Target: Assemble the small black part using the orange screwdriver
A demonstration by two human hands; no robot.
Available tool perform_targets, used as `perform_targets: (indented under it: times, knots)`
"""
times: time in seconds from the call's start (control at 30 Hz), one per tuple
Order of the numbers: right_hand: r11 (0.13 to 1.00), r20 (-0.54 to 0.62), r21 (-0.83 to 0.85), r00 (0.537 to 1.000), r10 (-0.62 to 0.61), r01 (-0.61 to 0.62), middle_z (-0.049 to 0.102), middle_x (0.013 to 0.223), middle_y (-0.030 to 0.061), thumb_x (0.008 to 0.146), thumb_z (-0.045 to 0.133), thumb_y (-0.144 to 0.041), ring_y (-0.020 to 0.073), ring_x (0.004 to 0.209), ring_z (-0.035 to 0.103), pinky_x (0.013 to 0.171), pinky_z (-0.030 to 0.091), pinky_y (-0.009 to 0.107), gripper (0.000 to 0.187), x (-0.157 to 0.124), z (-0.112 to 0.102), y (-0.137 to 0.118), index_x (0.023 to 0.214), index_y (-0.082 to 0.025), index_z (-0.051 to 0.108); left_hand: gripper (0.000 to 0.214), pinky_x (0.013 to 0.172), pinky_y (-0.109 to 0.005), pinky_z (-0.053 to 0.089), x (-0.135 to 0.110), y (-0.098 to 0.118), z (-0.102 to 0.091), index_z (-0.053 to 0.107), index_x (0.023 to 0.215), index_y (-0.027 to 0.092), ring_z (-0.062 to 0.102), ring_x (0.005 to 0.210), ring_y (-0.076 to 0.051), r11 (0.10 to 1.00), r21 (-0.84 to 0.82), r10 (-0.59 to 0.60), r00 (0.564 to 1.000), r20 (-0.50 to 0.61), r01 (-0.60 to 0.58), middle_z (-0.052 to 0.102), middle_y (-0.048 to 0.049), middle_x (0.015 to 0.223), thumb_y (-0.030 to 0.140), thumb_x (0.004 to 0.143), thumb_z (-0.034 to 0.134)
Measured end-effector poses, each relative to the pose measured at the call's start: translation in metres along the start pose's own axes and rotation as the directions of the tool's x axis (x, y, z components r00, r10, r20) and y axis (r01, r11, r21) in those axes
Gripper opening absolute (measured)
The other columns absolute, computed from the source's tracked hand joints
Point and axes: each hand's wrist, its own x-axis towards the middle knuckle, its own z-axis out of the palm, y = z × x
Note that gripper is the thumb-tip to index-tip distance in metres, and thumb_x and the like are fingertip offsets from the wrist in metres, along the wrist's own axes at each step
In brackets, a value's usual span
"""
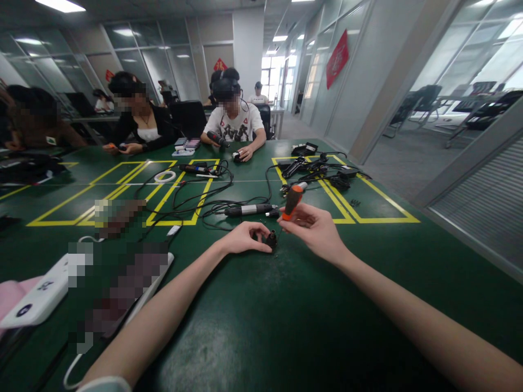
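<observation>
My left hand (244,238) rests on the green table (286,326), its fingers pinched round a small dark cylindrical part (272,239) standing on the tabletop. My right hand (314,228) is just to the right of it, closed round a screwdriver with an orange and black handle (292,200). The handle tilts up and away; the tip points down toward the small part, and the shaft is hidden by my fingers.
A black and silver tool (249,209) lies behind my hands among black cables (196,204). Yellow tape boxes (368,201) mark the table; one holds black devices (318,169). A white power strip (41,296) lies at left. Several people sit across the table.
</observation>
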Motion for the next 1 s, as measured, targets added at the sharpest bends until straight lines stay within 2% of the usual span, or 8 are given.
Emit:
perform_targets:
  times: [0.1,0.23,0.4,0.67,0.83,1.0]
  knots:
    - [1.0,-0.001,-0.013,1.0,-0.005,0.005,0.078,0.086,0.0071,0.076,0.083,-0.049,0.0213,0.072,0.073,0.071,0.066,0.04,0.037,0.0002,0.0004,-0.0004,0.097,-0.019,0.078,0.052,0.066,-0.025,0.04,0.0004,-0.0007,0.0001,0.075,0.097,0.014,0.059,0.068,-0.012,1.0,0.003,-0.005,1.0,0.002,0.005,0.068,0.0016,0.075,0.042,0.058,0.095]
    - [1.0,-0.013,-0.02,1.0,-0.014,0.014,0.079,0.087,0.0065,0.075,0.085,-0.047,0.0214,0.073,0.073,0.072,0.066,0.041,0.035,0.001,0.0001,-0.0007,0.095,-0.019,0.079,0.051,0.065,-0.025,0.039,-0.0001,0.0004,0.0004,0.075,0.097,0.014,0.058,0.067,-0.012,1.0,0.01,-0.008,1.0,-0.001,0.008,0.067,0.0023,0.072,0.041,0.058,0.094]
    - [1.0,0.005,0.026,1.0,0.003,-0.003,0.08,0.086,0.0074,0.074,0.086,-0.048,0.0236,0.079,0.076,0.077,0.066,0.041,0.042,0.0005,0.0005,-0.0019,0.102,-0.019,0.077,0.049,0.065,-0.025,0.04,-0.0008,0.0033,0.0007,0.074,0.095,0.014,0.057,0.067,-0.012,1.0,0.019,-0.003,1.0,-0.004,0.003,0.066,0.0025,0.072,0.041,0.058,0.094]
    - [1.0,-0.002,0.015,1.0,-0.002,0.002,0.078,0.09,0.0077,0.075,0.084,-0.051,0.0216,0.075,0.072,0.066,0.067,0.038,0.037,-0.0004,0.003,-0.0025,0.092,-0.019,0.076,0.049,0.066,-0.025,0.041,0.0002,0.0014,0.0006,0.075,0.095,0.015,0.057,0.066,-0.012,1.0,0.024,-0.003,1.0,-0.007,0.004,0.066,0.0026,0.072,0.041,0.058,0.094]
    - [0.999,-0.013,-0.035,1.0,-0.014,0.014,0.077,0.089,0.0068,0.076,0.084,-0.046,0.0211,0.075,0.07,0.066,0.063,0.037,0.033,-0.0004,0.0015,-0.0024,0.093,-0.019,0.077,0.05,0.065,-0.025,0.04,0.0004,0.0017,0.0007,0.075,0.096,0.015,0.057,0.067,-0.012,1.0,0.021,-0.006,1.0,-0.001,0.006,0.066,0.0027,0.072,0.04,0.058,0.094]
    - [1.0,-0.011,0.006,1.0,-0.004,0.004,0.078,0.087,0.0068,0.076,0.084,-0.043,0.0214,0.076,0.072,0.071,0.063,0.037,0.039,-0.0009,0.0016,-0.0015,0.105,-0.019,0.075,0.049,0.065,-0.025,0.039,0.0002,0.0022,0.0008,0.074,0.096,0.014,0.056,0.066,-0.012,1.0,0.021,-0.006,1.0,0.0,0.006,0.066,0.0027,0.072,0.04,0.059,0.093]
